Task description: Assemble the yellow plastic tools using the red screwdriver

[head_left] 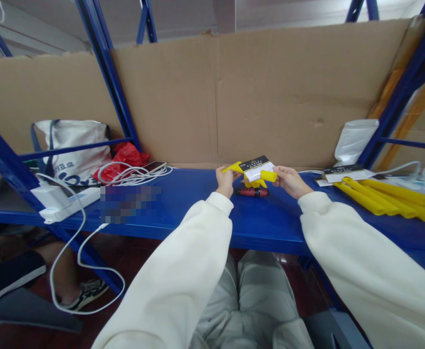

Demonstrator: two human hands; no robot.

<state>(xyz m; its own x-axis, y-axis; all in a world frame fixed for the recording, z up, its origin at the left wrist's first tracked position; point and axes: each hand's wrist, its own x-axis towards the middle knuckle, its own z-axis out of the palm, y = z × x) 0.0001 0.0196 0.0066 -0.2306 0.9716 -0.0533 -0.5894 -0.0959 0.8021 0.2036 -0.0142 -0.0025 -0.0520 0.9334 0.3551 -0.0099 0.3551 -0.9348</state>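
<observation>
Head view: a card, black along its top and white below, is held tilted above the bench, near the middle of its length. The left hand has its fingers closed on a yellow piece at the card's left end; the right hand pinches narrowly at the right end, beside a yellow roll lying across the card's lower corner. Whether the two yellow parts are joined behind the card, I cannot tell. Just under them, a yellow object and a red-and-black cylinder lie on the bench. Toward the bench's right end, yellow tubes lie side by side, with more cards at their far ends and a white pouch against the cardboard along the back edge. Toward the left end lie a coiled white cable, a red bag, a white tote and, near the front edge, a power strip. Below the left end shows another person's shoe.
</observation>
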